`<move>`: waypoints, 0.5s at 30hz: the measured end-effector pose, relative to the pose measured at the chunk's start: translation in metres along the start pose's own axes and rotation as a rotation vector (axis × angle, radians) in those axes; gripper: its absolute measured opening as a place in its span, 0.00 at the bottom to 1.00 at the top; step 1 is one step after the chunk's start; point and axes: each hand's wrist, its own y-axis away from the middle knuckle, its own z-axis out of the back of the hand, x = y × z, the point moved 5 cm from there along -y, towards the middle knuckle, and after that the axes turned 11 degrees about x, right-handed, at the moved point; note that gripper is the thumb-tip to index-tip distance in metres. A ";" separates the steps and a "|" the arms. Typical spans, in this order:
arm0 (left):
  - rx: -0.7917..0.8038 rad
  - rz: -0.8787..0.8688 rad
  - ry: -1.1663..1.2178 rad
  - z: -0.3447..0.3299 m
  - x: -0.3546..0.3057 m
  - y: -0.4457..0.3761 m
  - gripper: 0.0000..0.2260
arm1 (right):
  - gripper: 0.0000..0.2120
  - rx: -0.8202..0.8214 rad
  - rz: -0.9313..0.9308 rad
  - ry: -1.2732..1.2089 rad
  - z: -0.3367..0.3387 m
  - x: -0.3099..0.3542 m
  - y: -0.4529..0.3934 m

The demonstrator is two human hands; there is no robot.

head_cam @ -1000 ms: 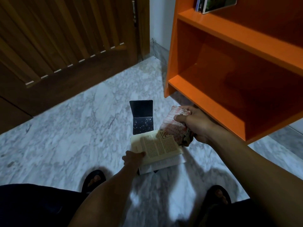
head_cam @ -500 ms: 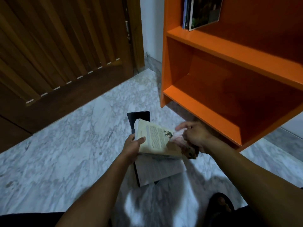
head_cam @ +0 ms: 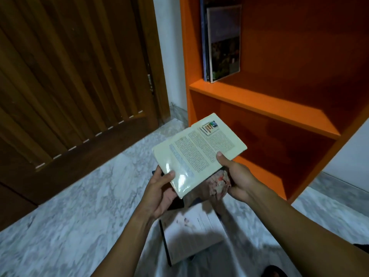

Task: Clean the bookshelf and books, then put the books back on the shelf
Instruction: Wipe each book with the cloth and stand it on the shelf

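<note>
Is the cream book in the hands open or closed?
Closed. The cream book shows only its printed cover, held between the left hand and right hand.

We have a single view, from a camera worn on the head, looking forward and steeply down over both forearms. It sits close: the left hand (head_cam: 159,188) and right hand (head_cam: 235,176) fill the middle of the frame, holding a pale book (head_cam: 199,150) just below us. The wide lens bends the straight lines towards the edges. Beyond the hands we see the marble floor (head_cam: 79,226); the orange bookshelf (head_cam: 259,104) stands near on our right, and a wooden door (head_cam: 69,76) fills the upper left.
</note>
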 end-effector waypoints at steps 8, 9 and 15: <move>0.381 0.302 0.155 -0.010 -0.061 0.007 0.35 | 0.20 0.197 0.051 0.162 -0.009 0.054 0.012; 0.347 0.326 0.108 -0.019 -0.071 0.009 0.30 | 0.22 0.208 0.057 0.197 -0.013 0.058 0.014; 0.116 0.216 -0.620 -0.055 -0.095 0.008 0.26 | 0.18 0.292 0.134 0.396 -0.038 0.066 0.023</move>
